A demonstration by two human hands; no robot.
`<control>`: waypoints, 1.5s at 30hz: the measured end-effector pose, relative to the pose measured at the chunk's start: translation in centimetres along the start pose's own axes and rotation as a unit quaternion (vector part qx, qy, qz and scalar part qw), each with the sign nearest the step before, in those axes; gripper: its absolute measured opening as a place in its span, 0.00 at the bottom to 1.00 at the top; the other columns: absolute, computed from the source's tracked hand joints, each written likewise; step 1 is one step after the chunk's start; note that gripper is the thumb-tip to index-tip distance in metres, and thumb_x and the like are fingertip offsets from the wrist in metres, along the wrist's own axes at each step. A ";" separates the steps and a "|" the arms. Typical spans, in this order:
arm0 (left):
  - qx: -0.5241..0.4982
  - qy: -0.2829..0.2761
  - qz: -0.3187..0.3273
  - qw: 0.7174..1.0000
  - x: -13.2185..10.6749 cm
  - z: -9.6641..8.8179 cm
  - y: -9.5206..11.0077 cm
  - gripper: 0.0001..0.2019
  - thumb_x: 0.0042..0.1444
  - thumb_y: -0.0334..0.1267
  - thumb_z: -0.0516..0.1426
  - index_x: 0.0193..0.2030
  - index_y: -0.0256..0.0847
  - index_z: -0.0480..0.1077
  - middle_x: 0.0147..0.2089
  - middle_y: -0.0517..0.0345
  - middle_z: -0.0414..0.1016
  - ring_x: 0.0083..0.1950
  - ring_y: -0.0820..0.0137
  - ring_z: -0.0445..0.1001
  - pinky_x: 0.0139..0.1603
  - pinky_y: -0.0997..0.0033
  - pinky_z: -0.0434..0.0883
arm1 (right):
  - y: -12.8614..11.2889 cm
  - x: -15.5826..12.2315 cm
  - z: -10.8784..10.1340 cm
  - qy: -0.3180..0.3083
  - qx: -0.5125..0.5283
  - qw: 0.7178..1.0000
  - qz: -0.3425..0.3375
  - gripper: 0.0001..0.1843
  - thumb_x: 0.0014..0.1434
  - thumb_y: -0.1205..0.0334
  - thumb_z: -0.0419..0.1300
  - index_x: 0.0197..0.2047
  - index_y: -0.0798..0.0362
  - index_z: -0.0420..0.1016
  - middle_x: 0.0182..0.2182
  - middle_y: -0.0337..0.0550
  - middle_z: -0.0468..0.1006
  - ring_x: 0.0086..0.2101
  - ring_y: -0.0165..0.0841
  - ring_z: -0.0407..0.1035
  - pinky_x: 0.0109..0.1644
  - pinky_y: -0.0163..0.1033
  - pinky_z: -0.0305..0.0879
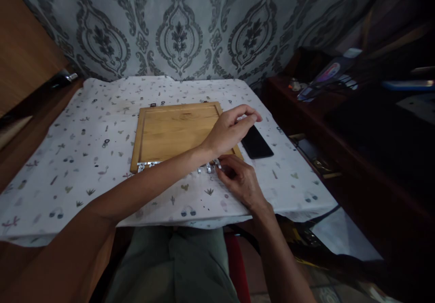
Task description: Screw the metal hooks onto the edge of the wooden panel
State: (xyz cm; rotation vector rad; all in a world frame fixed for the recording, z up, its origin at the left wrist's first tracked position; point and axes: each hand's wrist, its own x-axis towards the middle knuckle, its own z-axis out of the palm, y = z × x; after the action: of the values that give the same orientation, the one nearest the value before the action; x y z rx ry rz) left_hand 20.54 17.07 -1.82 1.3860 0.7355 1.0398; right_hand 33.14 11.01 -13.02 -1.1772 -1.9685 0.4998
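Note:
A wooden board (pixel 173 131) with a raised frame lies flat on the patterned cloth. Along its near edge sit several small shiny metal pieces (pixel 141 166), which look like brackets or hinges. My right hand (pixel 239 178) is at the near right corner, thumb and forefinger closed on one small metal bracket (pixel 217 163). Crossing over the board, my left hand (pixel 231 128) hovers by its right side, next to a black phone (pixel 256 142). The left fingers are bent, tips pressed together; what they hold, if anything, is hidden. My left forearm covers part of the near edge.
A white printed cloth (pixel 84 158) covers the table, which meets a patterned wall (pixel 178 31). Wooden furniture (pixel 27 45) stands at the left. On the right, a dark red shelf (pixel 282 94) carries a bottle (pixel 328 74) and clutter.

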 end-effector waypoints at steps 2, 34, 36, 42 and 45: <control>-0.011 -0.010 -0.008 1.000 0.0 0.0 0.1 0.09 0.71 0.33 0.53 0.37 0.40 0.67 0.19 0.70 0.50 0.22 0.78 0.50 0.25 0.74 0.51 | 0.0 0.0 0.0 -0.001 0.001 1.000 0.000 0.05 0.64 0.62 0.61 0.35 0.49 0.76 0.45 0.49 0.86 0.38 0.39 0.80 0.39 0.42 0.76; 0.003 0.076 0.012 0.997 0.6 0.5 -0.7 0.13 0.73 0.37 0.53 0.34 0.40 0.64 0.23 0.67 0.56 0.26 0.79 0.56 0.29 0.76 0.56 | -0.2 0.1 0.0 0.008 0.016 1.000 0.004 0.06 0.64 0.59 0.61 0.35 0.49 0.76 0.42 0.49 0.84 0.35 0.37 0.78 0.38 0.42 0.74; 0.011 0.073 0.015 0.997 0.3 0.5 -0.5 0.13 0.73 0.37 0.54 0.33 0.40 0.63 0.25 0.67 0.58 0.27 0.79 0.58 0.30 0.77 0.58 | -0.4 0.1 -0.1 0.007 0.019 1.000 0.008 0.06 0.64 0.59 0.61 0.34 0.49 0.75 0.40 0.47 0.84 0.34 0.37 0.77 0.38 0.41 0.73; -0.011 0.055 0.000 0.998 -0.4 0.8 -0.1 0.13 0.73 0.38 0.53 0.34 0.39 0.64 0.26 0.65 0.60 0.29 0.79 0.60 0.32 0.77 0.62 | -0.7 0.1 -0.2 0.004 0.022 1.000 0.017 0.05 0.63 0.60 0.60 0.34 0.48 0.75 0.34 0.43 0.81 0.28 0.33 0.72 0.36 0.40 0.71; -0.023 0.054 0.003 0.998 0.0 0.6 -0.2 0.13 0.73 0.38 0.53 0.34 0.39 0.64 0.25 0.66 0.58 0.28 0.79 0.58 0.30 0.78 0.59 | -0.6 0.0 -0.1 0.004 0.019 1.000 0.014 0.05 0.64 0.60 0.60 0.35 0.48 0.75 0.38 0.45 0.83 0.31 0.35 0.75 0.38 0.41 0.73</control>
State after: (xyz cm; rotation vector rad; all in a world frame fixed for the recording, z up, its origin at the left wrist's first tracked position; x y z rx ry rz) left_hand 21.12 16.83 -2.00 1.3004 0.7825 1.1372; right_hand 32.89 10.73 -12.56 -1.1832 -1.9287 0.5448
